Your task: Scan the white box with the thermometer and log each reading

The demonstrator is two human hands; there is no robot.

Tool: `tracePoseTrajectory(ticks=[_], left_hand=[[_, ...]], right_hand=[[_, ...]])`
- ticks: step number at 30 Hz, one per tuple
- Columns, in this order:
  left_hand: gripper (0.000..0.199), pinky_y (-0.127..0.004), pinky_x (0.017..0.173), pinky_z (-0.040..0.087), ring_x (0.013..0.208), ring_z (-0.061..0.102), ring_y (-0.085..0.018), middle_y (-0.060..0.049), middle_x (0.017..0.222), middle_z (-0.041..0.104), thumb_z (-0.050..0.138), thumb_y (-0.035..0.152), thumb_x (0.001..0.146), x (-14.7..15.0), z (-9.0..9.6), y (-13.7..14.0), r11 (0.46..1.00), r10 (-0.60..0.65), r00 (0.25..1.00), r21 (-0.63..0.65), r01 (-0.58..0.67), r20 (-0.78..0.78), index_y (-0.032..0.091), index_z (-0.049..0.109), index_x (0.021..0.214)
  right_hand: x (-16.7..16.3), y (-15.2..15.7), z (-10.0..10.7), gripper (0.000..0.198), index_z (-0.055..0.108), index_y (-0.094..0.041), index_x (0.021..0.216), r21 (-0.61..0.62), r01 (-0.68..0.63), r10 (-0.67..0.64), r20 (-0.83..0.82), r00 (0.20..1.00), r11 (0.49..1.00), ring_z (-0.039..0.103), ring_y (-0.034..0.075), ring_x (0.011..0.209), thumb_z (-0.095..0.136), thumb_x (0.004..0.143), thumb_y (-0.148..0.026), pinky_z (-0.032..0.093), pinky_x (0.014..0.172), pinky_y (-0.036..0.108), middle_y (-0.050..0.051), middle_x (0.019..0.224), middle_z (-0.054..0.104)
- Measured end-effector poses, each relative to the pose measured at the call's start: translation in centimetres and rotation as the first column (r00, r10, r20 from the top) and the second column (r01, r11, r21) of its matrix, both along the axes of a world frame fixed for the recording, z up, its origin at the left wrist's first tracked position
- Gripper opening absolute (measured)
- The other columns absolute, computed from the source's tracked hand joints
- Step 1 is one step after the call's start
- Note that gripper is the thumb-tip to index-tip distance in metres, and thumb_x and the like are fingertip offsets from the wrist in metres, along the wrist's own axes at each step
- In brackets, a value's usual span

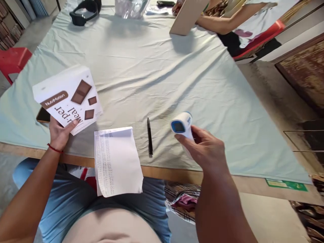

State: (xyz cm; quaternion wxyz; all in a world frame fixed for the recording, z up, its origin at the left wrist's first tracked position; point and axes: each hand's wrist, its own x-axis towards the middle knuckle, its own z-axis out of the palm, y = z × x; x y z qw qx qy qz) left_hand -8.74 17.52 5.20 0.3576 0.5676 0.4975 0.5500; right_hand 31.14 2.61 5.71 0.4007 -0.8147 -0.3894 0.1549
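At the left, my left hand [60,131] grips the lower edge of a white box [68,98] printed with brown chocolate pieces and the word "Meal". The box is held tilted above the cloth, and its thumb side faces me. My right hand [206,145] is wrapped round the handle of a white and blue infrared thermometer [182,125], its small dark screen turned towards me. Between my hands lie a black pen [150,136] and a stack of papers [118,162] with handwriting down the left side. The papers overhang the table's front edge.
A pale green cloth [141,67] covers the table. A dark phone-like object [43,114] lies partly behind the box. Farther back are a black headset [84,13], a clear plastic bag [131,8] and a brown cardboard piece [188,17]. Another person's arm [227,23] rests at the far right.
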Motion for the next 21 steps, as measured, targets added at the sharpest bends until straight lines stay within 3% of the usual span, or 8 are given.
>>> tracePoseTrajectory(ticks=[2, 3, 5, 8, 11, 14, 21], left_hand=[[0.06, -0.04, 0.095, 0.053, 0.102, 0.066, -0.025, -0.007, 0.108, 0.071, 0.084, 0.054, 0.067, 1.8, -0.3, 0.4, 0.998, -0.051, 0.995, -0.031, 0.054, 0.086, 0.015, 0.063, 0.107], [0.059, -0.039, 0.092, 0.054, 0.1, 0.067, -0.025, -0.008, 0.106, 0.072, 0.082, 0.058, 0.067, 2.6, -0.5, 0.5, 0.997, -0.06, 0.992, -0.047, 0.066, 0.115, 0.015, 0.064, 0.104], [0.061, -0.038, 0.086, 0.056, 0.096, 0.068, -0.026, -0.008, 0.101, 0.073, 0.081, 0.064, 0.065, 3.7, -0.8, 0.6, 0.994, -0.059, 0.991, -0.081, 0.068, 0.117, 0.016, 0.066, 0.1], [0.065, -0.036, 0.08, 0.056, 0.092, 0.068, -0.026, -0.009, 0.099, 0.073, 0.081, 0.064, 0.066, 4.2, -1.0, 0.3, 0.993, -0.067, 0.995, -0.09, 0.073, 0.068, 0.016, 0.065, 0.107], [0.065, -0.035, 0.081, 0.055, 0.093, 0.068, -0.024, -0.009, 0.103, 0.071, 0.076, 0.063, 0.073, 4.0, -1.1, 0.2, 0.998, -0.056, 0.994, -0.003, 0.057, 0.095, 0.018, 0.062, 0.118], [0.058, -0.037, 0.088, 0.054, 0.101, 0.067, -0.026, -0.01, 0.111, 0.07, 0.071, 0.061, 0.08, 3.9, -1.4, 0.4, 0.995, -0.069, 0.993, 0.074, 0.062, 0.092, 0.019, 0.062, 0.119], [0.053, -0.039, 0.086, 0.055, 0.101, 0.066, -0.027, -0.01, 0.113, 0.069, 0.07, 0.059, 0.082, 3.8, -1.8, 0.8, 0.986, -0.117, 0.992, 0.121, 0.111, 0.048, 0.018, 0.064, 0.116]], right_hand=[[-3.4, 1.1, 1.6, 0.042, 0.071, -0.023, 0.09, 0.221, 0.013, 0.069, -0.362, 0.93, 0.975, 0.061, 0.022, 0.076, 0.078, 0.059, -0.05, 0.052, 0.071, 0.038, 0.005, 0.086, 0.066], [-5.4, 1.6, 2.2, 0.04, 0.07, -0.023, 0.085, 0.308, 0.021, 0.15, -0.521, 0.84, 0.951, 0.059, 0.02, 0.071, 0.079, 0.057, -0.05, 0.051, 0.065, 0.035, 0.005, 0.085, 0.066], [-9.3, 2.1, 2.8, 0.04, 0.072, -0.023, 0.087, 0.346, -0.054, 0.305, -0.731, 0.61, 0.937, 0.055, 0.016, 0.063, 0.081, 0.056, -0.045, 0.047, 0.056, 0.031, 0.004, 0.085, 0.067], [-14.3, 2.2, 2.6, 0.034, 0.072, -0.022, 0.089, 0.363, -0.16, 0.397, -0.846, 0.358, 0.918, 0.053, 0.015, 0.06, 0.079, 0.061, -0.04, 0.045, 0.054, 0.029, 0.004, 0.077, 0.067], [-17.2, 2.3, 2.0, 0.03, 0.071, -0.021, 0.091, 0.36, -0.232, 0.407, -0.891, 0.204, 0.904, 0.054, 0.016, 0.062, 0.072, 0.068, -0.04, 0.045, 0.057, 0.03, 0.005, 0.075, 0.066], [-18.2, 3.1, 1.8, 0.027, 0.069, -0.02, 0.089, 0.338, -0.264, 0.394, -0.897, 0.199, 0.903, 0.05, 0.014, 0.059, 0.069, 0.07, -0.039, 0.043, 0.057, 0.031, 0.004, 0.077, 0.064], [-18.2, 5.8, 2.5, 0.018, 0.061, -0.019, 0.072, 0.213, -0.367, 0.378, -0.797, 0.471, 0.906, 0.044, 0.014, 0.063, 0.064, 0.075, -0.037, 0.037, 0.059, 0.03, 0.001, 0.069, 0.054]])
